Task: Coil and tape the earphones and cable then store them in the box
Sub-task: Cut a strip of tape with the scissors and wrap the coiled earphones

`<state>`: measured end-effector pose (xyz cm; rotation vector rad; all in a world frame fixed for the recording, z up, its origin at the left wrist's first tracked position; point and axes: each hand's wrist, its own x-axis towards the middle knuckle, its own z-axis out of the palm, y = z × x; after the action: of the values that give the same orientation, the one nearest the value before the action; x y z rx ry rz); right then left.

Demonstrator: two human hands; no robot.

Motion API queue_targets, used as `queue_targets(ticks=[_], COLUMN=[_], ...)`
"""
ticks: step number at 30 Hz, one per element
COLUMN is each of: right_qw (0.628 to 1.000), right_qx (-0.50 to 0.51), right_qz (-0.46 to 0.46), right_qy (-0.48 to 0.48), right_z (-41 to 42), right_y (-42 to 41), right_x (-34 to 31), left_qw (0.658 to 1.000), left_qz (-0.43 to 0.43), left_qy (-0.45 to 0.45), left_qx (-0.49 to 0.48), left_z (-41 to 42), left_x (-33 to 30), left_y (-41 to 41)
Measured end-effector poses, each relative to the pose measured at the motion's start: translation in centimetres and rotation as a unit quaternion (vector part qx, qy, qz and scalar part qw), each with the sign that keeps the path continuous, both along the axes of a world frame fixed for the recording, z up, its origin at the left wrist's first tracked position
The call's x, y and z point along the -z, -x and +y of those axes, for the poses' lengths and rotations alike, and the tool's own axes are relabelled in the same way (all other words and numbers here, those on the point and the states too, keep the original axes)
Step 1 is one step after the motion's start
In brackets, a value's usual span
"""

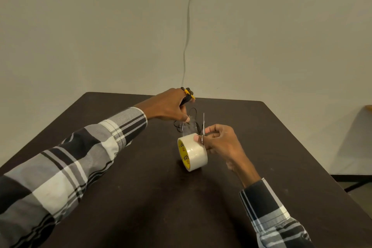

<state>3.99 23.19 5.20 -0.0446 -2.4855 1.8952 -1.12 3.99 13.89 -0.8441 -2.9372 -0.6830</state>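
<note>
Earphones (pixel 188 122) are lying coiled on the table (pixel 261 137) just beyond the tape roll (pixel 192 152): light, floppy wire, probably best pinched across the bundled loops. Left hand (pixel 168 106) is pinching the pulled tape strip; right hand (pixel 218 141) is gripping the roll.

Yellow core of tape roll (pixel 192 152) under my right hand (pixel 220 141) carries black printed marks and round logos, too small to read. No other text legible anywhere.
</note>
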Motion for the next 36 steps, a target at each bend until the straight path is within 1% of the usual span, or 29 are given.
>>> queue_targets(ticks=[3, 7, 18, 20, 24, 26, 28, 31, 33, 36], right_qw=[0.999, 0.997, 0.996, 0.996, 0.992, 0.987, 0.985, 0.982, 0.98, 0.979], right_qx=[-0.031, -0.055, -0.094, -0.085, -0.036, -0.018, -0.013, -0.031, -0.044, -0.056], right_qz=[-0.01, -0.013, 0.002, 0.025, 0.117, 0.151, 0.168, 0.177, 0.18, 0.187], right_qy=[0.038, 0.049, -0.007, 0.001, 0.04, 0.045, 0.043, 0.057, 0.071, 0.066], right_z=[0.7, 1.2, 2.7, 2.7, 1.4, 0.5, -0.2, -0.6, -0.7, -0.8], right_y=[-0.3, -0.6, -0.5, -0.5, -0.6, -0.3, 0.1, 0.6, 0.6, 0.8], right_x=[-0.3, -0.2, -1.7, -2.0, -2.3, -2.4, -2.6, -2.8, -2.9, -2.7], left_qw=[1.0, 0.999, 0.999, 0.999, 0.999, 0.999, 0.999, 0.999, 0.998, 0.998], left_qz=[0.006, 0.03, 0.028, 0.024, 0.025, 0.032, 0.029, 0.026, 0.037, 0.046], left_qy=[0.025, 0.027, -0.027, -0.032, -0.029, -0.03, -0.035, -0.03, -0.032, -0.024], left_qx=[-0.006, -0.006, -0.012, -0.003, 0.002, 0.004, 0.009, 0.02, 0.026, 0.03], left_z=[0.3, 0.7, 0.6, 0.6, 0.9, 1.0, 1.2, 1.3, 1.3, 1.3], left_x=[0.0, 0.2, 0.1, 0.0, -0.1, -0.1, 0.0, -0.1, -0.3, -0.4], left_y=[0.4, 0.6, 0.8, 0.6, 0.5, 0.5, 0.5, 0.4, 0.2, 0.1])
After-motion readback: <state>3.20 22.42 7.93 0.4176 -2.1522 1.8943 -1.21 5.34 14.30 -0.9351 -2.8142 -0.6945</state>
